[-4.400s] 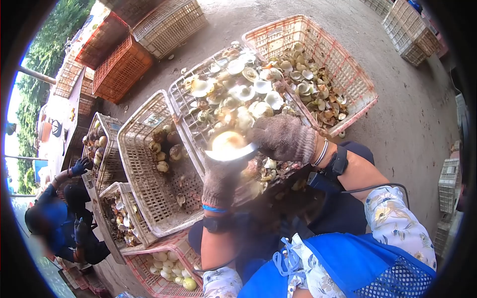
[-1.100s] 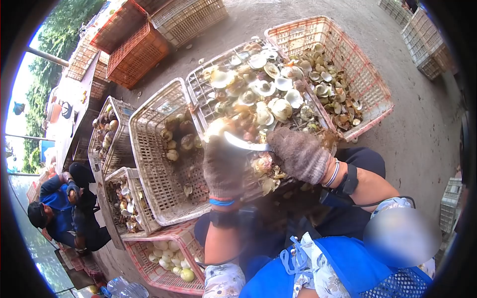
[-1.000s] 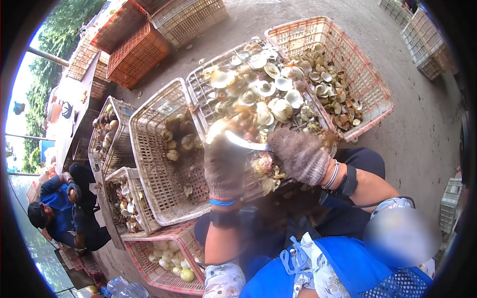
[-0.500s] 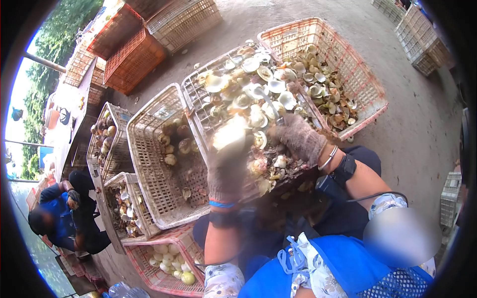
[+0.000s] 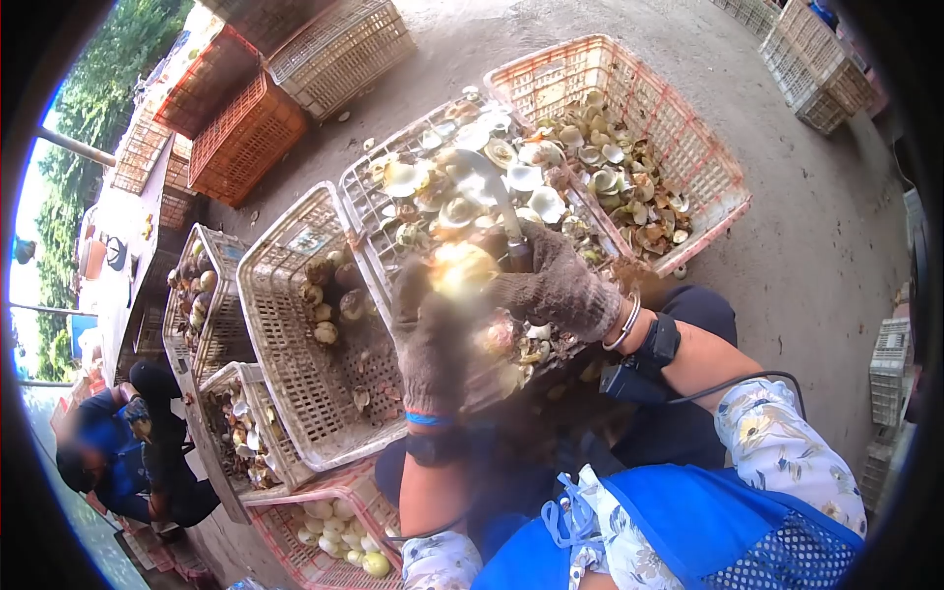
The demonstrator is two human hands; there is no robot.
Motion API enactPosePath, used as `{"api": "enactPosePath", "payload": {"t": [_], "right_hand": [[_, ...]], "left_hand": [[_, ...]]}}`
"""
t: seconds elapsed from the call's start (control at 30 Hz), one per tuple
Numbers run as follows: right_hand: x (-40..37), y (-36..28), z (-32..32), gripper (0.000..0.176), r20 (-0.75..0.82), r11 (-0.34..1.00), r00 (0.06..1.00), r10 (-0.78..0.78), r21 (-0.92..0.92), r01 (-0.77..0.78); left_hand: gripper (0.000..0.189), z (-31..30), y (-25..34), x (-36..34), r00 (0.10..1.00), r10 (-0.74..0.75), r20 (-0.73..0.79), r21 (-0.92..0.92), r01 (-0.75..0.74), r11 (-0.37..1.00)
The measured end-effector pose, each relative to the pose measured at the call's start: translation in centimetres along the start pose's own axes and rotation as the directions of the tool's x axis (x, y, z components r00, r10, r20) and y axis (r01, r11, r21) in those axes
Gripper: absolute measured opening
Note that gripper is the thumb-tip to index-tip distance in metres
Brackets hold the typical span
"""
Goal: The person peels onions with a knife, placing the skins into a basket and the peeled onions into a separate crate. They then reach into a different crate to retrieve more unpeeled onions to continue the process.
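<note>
In my gloved left hand [image 5: 433,339] is a pale yellow onion [image 5: 464,268], its surface bright with glare. My right hand [image 5: 565,285], also gloved, grips the dark handle of a curved knife [image 5: 503,202], whose blade points up and away to the left. The right fingers are close beside the onion. Both hands are over an upturned crate [image 5: 356,211] covered with cut onion ends [image 5: 524,178] and loose skins. More scraps and a reddish onion [image 5: 500,337] lie near my wrists.
A crate [image 5: 703,138] of onion trimmings stands at the far right. To the left, another crate [image 5: 295,393] holds several unpeeled onions [image 5: 324,313]. A red-white crate [image 5: 275,531] of peeled onions [image 5: 339,531] is lower left. A person in blue [image 5: 98,442] sits beyond.
My right hand has moved left with the knife, close up to the onion in my left hand. The whole view has shifted slightly.
</note>
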State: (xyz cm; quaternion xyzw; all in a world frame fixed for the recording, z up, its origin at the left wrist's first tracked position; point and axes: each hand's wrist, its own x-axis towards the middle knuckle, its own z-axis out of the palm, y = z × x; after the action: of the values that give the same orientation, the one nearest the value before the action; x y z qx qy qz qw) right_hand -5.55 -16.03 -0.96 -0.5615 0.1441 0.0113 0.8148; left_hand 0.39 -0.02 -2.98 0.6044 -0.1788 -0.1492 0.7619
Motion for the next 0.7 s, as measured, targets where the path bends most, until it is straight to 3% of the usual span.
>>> {"api": "enactPosePath", "payload": {"t": [0.07, 0.1, 0.13, 0.2, 0.23, 0.27, 0.33, 0.4, 0.47, 0.53, 0.57, 0.6, 0.67, 0.7], "right_hand": [[0.7, 2.4, 0.7, 0.04, -0.079, 0.932, 0.93, -0.358, 0.034, 0.361], [0.6, 3.0, 0.5, 0.039, -0.046, 0.906, 0.908, -0.416, -0.1, 0.41], [0.5, 3.0, 0.3, 0.039, -0.048, 0.908, 0.91, -0.412, -0.098, 0.407], [0.3, 2.7, 0.0, 0.037, 0.019, 0.826, 0.908, -0.419, -0.406, 0.39], [0.7, 3.5, -0.3, 0.034, 0.046, 0.712, 0.85, -0.525, -0.523, 0.469], [0.8, 3.9, -0.1, 0.034, 0.05, 0.713, 0.852, -0.522, -0.522, 0.468], [1.1, 4.1, 0.3, 0.029, 0.033, 0.629, 0.738, -0.674, -0.499, 0.596], [0.4, 3.2, 0.1, 0.027, 0.065, 0.576, 0.751, -0.658, -0.599, 0.557], [0.2, 3.1, -0.2, 0.026, 0.094, 0.513, 0.766, -0.636, -0.69, 0.511], [0.4, 3.6, -0.4, 0.025, 0.094, 0.603, 0.824, -0.558, -0.636, 0.481], [-0.3, 2.6, -0.2, 0.023, 0.037, 0.73, 0.914, -0.403, -0.589, 0.346], [-0.1, 3.5, -0.3, 0.023, 0.032, 0.733, 0.916, -0.399, -0.589, 0.34], [1.1, 5.5, -0.6, 0.021, 0.054, 0.656, 0.803, -0.593, -0.545, 0.522], [1.0, 5.7, -0.7, 0.021, 0.042, 0.737, 0.857, -0.513, -0.49, 0.465]], "left_hand": [[0.049, -0.1, -1.0, -0.3, 0.976, -0.196, -0.092, -0.329, 0.156, 0.931], [0.057, 0.4, -0.6, -0.7, 0.978, -0.195, -0.077, -0.25, 0.17, 0.953], [0.057, 0.5, -1.0, -0.9, 0.977, -0.2, -0.078, -0.249, 0.175, 0.953], [0.063, 0.3, -2.2, -1.3, 0.993, -0.116, -0.019, -0.266, 0.107, 0.958], [0.069, 0.3, -2.3, -0.7, 0.997, -0.04, -0.067, 0.374, 0.062, 0.925], [0.069, 0.7, -1.4, -0.5, 0.997, -0.041, -0.073, 0.373, 0.065, 0.926], [0.069, 1.5, 0.7, -0.3, 0.987, -0.153, -0.04, 0.301, 0.158, 0.941], [0.065, 1.4, 0.7, -0.3, 0.987, -0.154, -0.032, 0.255, 0.157, 0.954], [0.059, 1.3, 0.7, -0.5, 0.969, -0.245, -0.012, 0.093, 0.245, 0.965], [0.057, 1.1, 0.8, -0.6, 0.964, -0.266, -0.001, 0.09, 0.265, 0.96], [0.054, 1.0, 0.8, -0.5, 0.96, -0.28, 0.012, 0.085, 0.278, 0.957], [0.051, 1.0, 0.8, -0.5, 0.955, -0.297, 0.027, 0.082, 0.294, 0.952], [0.049, 1.0, 0.9, -0.6, 0.954, -0.3, 0.02, 0.12, 0.296, 0.948], [0.049, 0.9, 0.6, -0.7, 0.939, -0.34, 0.049, 0.001, 0.341, 0.94]]}}
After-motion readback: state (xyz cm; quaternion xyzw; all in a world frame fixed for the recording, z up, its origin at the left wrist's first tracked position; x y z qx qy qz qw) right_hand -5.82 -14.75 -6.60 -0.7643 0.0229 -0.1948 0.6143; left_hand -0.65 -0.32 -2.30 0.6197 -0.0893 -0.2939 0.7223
